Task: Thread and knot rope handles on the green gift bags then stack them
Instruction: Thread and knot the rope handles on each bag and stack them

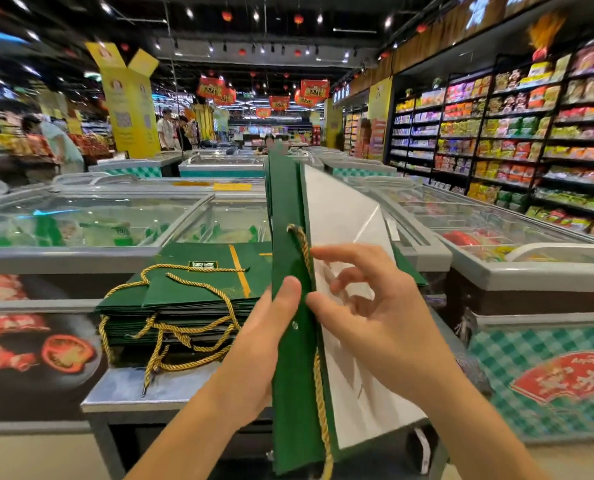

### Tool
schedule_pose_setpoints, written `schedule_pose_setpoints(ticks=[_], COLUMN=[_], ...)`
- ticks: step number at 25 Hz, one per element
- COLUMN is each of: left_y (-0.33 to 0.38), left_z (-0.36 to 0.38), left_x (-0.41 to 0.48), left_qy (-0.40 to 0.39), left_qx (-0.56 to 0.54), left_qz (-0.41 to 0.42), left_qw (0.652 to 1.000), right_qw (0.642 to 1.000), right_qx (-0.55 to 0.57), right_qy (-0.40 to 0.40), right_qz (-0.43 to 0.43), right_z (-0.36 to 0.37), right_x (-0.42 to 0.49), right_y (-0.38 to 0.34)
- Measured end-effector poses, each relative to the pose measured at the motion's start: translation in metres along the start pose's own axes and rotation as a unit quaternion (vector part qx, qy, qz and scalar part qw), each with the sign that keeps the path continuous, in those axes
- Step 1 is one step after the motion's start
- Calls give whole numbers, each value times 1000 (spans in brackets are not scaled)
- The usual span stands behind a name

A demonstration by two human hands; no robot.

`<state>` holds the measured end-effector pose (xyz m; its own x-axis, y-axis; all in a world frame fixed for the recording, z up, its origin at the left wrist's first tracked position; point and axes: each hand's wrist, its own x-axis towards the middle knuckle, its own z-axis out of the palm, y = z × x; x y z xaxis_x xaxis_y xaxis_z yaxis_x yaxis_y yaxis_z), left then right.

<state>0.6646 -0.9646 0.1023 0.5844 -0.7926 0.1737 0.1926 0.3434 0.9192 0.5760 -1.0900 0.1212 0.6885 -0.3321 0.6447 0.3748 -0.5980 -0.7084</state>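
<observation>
I hold a flat green gift bag (288, 209) upright and edge-on in front of me, its white inside (344, 216) spread open to the right. My left hand (254, 344) grips the bag's green top band, thumb pressed on it above an empty punched hole (294, 326). A gold rope (304, 247) comes out of the upper hole and runs down along the band past the bag's lower edge. My right hand (368, 306) reaches inside the bag, thumb and forefinger pinching the rope beside my left thumb. A stack of green bags (188, 289) with gold handles lies to the left.
The stack rests on a grey metal table (143, 393) set against glass-topped freezer chests (91, 216). More freezers stand to the right (531, 271), and snack shelves (531, 140) line the right wall. People stand far back in the aisle near a yellow pillar (131, 109).
</observation>
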Motion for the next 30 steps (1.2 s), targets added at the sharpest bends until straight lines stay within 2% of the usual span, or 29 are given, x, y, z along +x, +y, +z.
schedule_pose_setpoints(ticks=[4,8,13,18,21,25,30], left_y=[-7,-35,-61,-65,-66,-68,-70], left_z=[-14,-39,-58,-64,-66,-70,-74], left_x=[16,30,33,40,41,42,43], left_qy=[74,75,82,82,77,67,68], left_qx=[-6,107,201,195,186,154,96], left_qz=[-13,-41,-31,-40,-45,-48,-50], left_qw=[997,991,976,976,978,985,992], right_qw=[994,975,950,902,886,913,925], right_qx=[-102,-186,-198,-229,-289,-269,-263], right_qy=[-41,-124,-241,-365,-349,-265,-216], right_qz=[-15,6,5,-33,-103,-156,-170], right_z=[-2,-1,5,6,17,28,45], right_x=[4,-9,-41,-65,-74,-76,-80], right_y=[37,78,86,81,97,103,93])
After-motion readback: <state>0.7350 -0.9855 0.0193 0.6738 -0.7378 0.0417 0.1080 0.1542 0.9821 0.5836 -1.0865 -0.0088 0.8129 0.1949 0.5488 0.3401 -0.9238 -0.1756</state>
